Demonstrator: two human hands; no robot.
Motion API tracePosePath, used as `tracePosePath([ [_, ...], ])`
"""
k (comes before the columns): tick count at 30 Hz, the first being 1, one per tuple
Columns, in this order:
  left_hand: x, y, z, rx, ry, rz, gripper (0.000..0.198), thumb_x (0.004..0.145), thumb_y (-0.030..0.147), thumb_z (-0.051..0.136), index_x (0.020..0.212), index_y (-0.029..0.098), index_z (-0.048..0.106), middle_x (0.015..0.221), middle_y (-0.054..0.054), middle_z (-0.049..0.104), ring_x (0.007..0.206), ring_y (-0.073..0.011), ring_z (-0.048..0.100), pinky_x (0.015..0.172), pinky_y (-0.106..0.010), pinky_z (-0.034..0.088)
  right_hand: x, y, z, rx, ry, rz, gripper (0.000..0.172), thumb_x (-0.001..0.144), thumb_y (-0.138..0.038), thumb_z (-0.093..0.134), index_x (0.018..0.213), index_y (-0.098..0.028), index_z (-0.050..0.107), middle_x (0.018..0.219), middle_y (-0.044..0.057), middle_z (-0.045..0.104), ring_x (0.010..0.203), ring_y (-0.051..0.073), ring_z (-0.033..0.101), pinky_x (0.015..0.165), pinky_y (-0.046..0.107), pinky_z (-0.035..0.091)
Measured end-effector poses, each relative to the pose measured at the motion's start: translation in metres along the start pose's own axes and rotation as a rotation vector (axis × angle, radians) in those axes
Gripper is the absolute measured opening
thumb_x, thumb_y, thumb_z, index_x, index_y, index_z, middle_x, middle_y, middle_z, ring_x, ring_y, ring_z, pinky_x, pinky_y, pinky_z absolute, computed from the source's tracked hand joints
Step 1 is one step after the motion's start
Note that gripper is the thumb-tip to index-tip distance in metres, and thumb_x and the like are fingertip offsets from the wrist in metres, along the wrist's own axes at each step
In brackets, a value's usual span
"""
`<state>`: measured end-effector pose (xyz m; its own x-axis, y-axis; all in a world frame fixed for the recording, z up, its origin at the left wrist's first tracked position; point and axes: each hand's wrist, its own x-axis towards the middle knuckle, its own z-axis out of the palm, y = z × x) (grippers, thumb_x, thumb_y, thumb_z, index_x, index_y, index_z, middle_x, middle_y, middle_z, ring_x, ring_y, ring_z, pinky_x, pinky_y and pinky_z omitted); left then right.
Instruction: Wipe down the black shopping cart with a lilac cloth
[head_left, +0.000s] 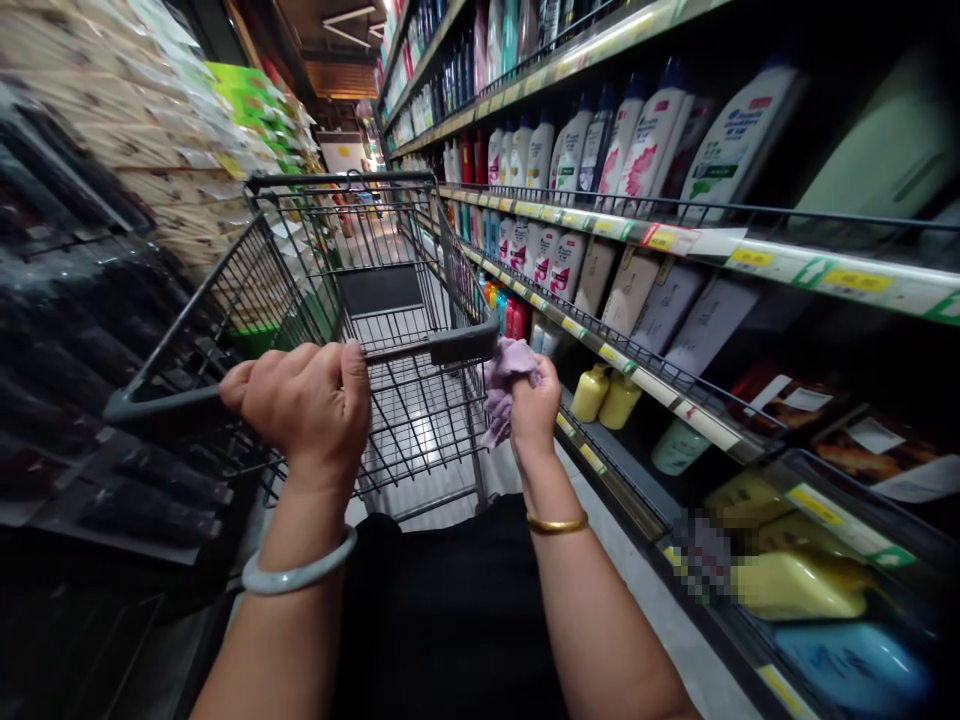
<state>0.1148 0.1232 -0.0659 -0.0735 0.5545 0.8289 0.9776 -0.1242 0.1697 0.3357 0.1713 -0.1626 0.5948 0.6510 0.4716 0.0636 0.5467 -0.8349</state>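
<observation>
My left hand [307, 405] is wrapped round the handle of a shopping cart [390, 405], with the thumb lying toward the middle of the bar. A crumpled purple cloth [504, 390] is bunched in my right hand [536, 405], just beside the right end of the cart handle [465, 345]. The fingers of that hand are partly hidden behind the cloth; I cannot tell whether they also touch the handle. Through its wire mesh the cart's basket shows the floor below.
Shelves of shampoo bottles [649, 135] line the right side, with a price-tag rail [817, 275] running close by. Packaged goods [142, 130] are stacked along the left. Yellow bottles [600, 392] stand on a lower right shelf. Ahead, the tiled aisle [375, 235] runs between both sides.
</observation>
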Motion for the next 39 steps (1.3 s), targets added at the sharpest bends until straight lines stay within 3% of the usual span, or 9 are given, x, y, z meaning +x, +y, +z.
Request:
tracePosePath([
  [5, -0.003, -0.008, -0.009, 0.018, -0.009, 0.012, 0.051, 0.107, 0.054, 0.030, 0.066, 0.026, 0.040, 0.068, -0.003, 0.048, 0.076, -0.0226, 0.039, 0.090, -0.050, 0.028, -0.007, -0.022, 0.004, 0.078, -0.036, -0.088, 0.017, 0.080, -0.027, 0.063, 0.095, -0.021, 0.069, 0.100, 0.003, 0.074, 0.099, 0.019, 0.069, 0.100, 0.035, 0.056],
  [11, -0.007, -0.018, -0.014, 0.007, 0.030, -0.004, 0.051, 0.105, 0.056, 0.032, 0.064, 0.027, 0.037, 0.066, -0.004, 0.047, 0.076, -0.0230, 0.039, 0.089, -0.050, 0.030, -0.006, -0.010, 0.005, 0.075, -0.016, 0.127, 0.026, 0.077, -0.030, 0.069, 0.101, -0.018, 0.070, 0.095, 0.004, 0.075, 0.089, 0.019, 0.068, 0.088, 0.035, 0.059],
  [16, -0.010, -0.020, -0.020, -0.048, 0.039, -0.025, 0.045, 0.104, 0.052, 0.040, 0.069, 0.026, 0.052, 0.079, -0.007, 0.066, 0.088, -0.0270, 0.057, 0.097, -0.053, 0.039, -0.007, -0.022, 0.005, 0.040, -0.027, -0.148, 0.014, 0.082, -0.027, 0.068, 0.095, -0.023, 0.071, 0.103, 0.003, 0.073, 0.104, 0.020, 0.069, 0.105, 0.039, 0.056],
  [19, -0.008, -0.002, -0.027, -0.135, 0.052, -0.060, 0.034, 0.102, 0.045, 0.049, 0.094, 0.023, 0.074, 0.108, -0.011, 0.077, 0.113, -0.0323, 0.066, 0.112, -0.057, 0.039, -0.006, -0.009, 0.005, -0.057, -0.028, -0.083, 0.018, 0.080, -0.025, 0.065, 0.096, -0.022, 0.071, 0.103, 0.004, 0.072, 0.102, 0.020, 0.068, 0.103, 0.038, 0.056],
  [22, -0.005, 0.029, -0.028, -0.230, 0.018, -0.008, 0.032, 0.102, 0.042, 0.052, 0.108, 0.023, 0.077, 0.119, -0.011, 0.077, 0.124, -0.0328, 0.066, 0.123, -0.057, 0.033, -0.006, -0.002, 0.005, -0.098, -0.038, 0.041, 0.021, 0.079, -0.024, 0.063, 0.098, -0.021, 0.071, 0.100, 0.004, 0.072, 0.096, 0.019, 0.067, 0.096, 0.037, 0.057],
  [25, -0.003, 0.058, -0.020, -0.258, -0.057, 0.086, 0.031, 0.105, 0.044, 0.050, 0.110, 0.027, 0.075, 0.119, -0.007, 0.078, 0.123, -0.0303, 0.066, 0.129, -0.056, 0.023, -0.007, -0.022, 0.005, -0.040, -0.018, -0.097, 0.020, 0.081, -0.020, 0.063, 0.098, -0.022, 0.073, 0.104, 0.004, 0.071, 0.104, 0.020, 0.067, 0.104, 0.037, 0.055],
  [29, -0.007, 0.072, -0.007, -0.155, -0.135, 0.127, 0.042, 0.108, 0.051, 0.042, 0.087, 0.026, 0.069, 0.090, -0.006, 0.076, 0.095, -0.0282, 0.066, 0.110, -0.053, 0.031, -0.007, -0.033, 0.005, -0.036, -0.030, -0.274, 0.016, 0.086, -0.019, 0.066, 0.098, -0.024, 0.074, 0.108, 0.006, 0.069, 0.113, 0.021, 0.066, 0.112, 0.040, 0.053],
  [35, -0.010, 0.067, -0.005, -0.089, -0.069, 0.143, 0.042, 0.107, 0.051, 0.042, 0.079, 0.026, 0.061, 0.080, -0.006, 0.071, 0.084, -0.0266, 0.057, 0.094, -0.049, 0.030, -0.006, -0.002, 0.003, -0.224, -0.050, -0.024, 0.023, 0.076, -0.012, 0.062, 0.092, -0.022, 0.074, 0.100, 0.005, 0.068, 0.099, 0.021, 0.067, 0.101, 0.039, 0.057],
  [39, -0.011, 0.065, -0.007, -0.080, -0.043, 0.145, 0.042, 0.107, 0.050, 0.041, 0.079, 0.026, 0.061, 0.079, -0.005, 0.070, 0.082, -0.0262, 0.056, 0.093, -0.049, 0.029, -0.007, -0.020, 0.006, -0.153, -0.054, -0.271, 0.019, 0.085, -0.019, 0.065, 0.100, -0.026, 0.075, 0.107, 0.005, 0.069, 0.109, 0.020, 0.067, 0.105, 0.037, 0.057],
])
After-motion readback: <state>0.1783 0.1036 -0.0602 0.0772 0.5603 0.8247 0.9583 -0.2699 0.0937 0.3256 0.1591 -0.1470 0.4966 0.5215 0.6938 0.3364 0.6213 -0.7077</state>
